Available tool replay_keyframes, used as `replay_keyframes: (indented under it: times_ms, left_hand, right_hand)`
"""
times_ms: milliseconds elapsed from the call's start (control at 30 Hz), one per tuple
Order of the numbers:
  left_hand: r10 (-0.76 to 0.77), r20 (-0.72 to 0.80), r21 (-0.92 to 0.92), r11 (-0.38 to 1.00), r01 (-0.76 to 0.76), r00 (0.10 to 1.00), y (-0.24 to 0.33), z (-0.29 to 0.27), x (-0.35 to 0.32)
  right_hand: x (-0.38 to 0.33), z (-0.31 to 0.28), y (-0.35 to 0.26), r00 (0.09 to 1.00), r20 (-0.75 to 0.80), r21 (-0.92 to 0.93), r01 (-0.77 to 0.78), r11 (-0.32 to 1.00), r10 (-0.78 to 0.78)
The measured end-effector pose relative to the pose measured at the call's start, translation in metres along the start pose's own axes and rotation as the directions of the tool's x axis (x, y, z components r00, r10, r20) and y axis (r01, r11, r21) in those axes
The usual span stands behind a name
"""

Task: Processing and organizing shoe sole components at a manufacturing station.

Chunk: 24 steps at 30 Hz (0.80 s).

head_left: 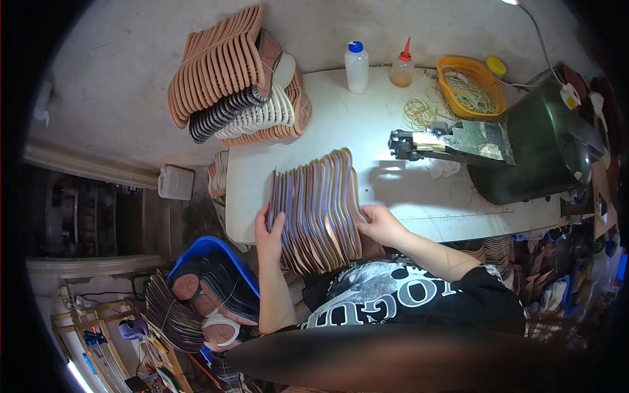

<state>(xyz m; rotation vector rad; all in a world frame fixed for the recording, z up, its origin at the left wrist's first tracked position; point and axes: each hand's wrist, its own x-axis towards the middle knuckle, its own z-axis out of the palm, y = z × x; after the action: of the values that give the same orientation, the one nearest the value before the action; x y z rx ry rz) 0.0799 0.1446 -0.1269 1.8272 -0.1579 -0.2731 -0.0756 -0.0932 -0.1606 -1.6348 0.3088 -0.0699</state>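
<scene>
A long row of shoe insoles (314,209), with brown and purple edges, stands on its side at the near edge of the white table (327,105). It is squeezed between my hands. My left hand (270,232) grips its left end, with the thumb lying over the near side. Against its right end presses my right hand (380,224), thumb and fingers closed on the outermost insole. The lower part of the row reaches past the table edge toward my shirt.
Tied bundles of tan, black and white insoles (216,72) are stacked at the back left. A dark green machine (537,144) stands on the right. Behind it sits a yellow basket (501,108) of rubber bands, beside two bottles. A blue basket (203,245) of soles is at the lower left.
</scene>
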Motion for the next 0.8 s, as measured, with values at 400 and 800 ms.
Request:
replay_keyframes:
  times_ms: [400,800]
  left_hand:
    - [0.285,0.000,0.180,0.943,-0.280,0.959,0.066,0.047,-0.035]
    - [0.096,0.265,-0.684,0.720,0.117,0.959,0.120,0.139,-0.022]
  right_hand:
    - [-0.070,-0.064,-0.088,0.991,0.118,-0.335,0.106,0.936,-0.070]
    - [-0.079,-0.068,-0.109,1.000,0.013,0.162,-0.010,0.987,0.009]
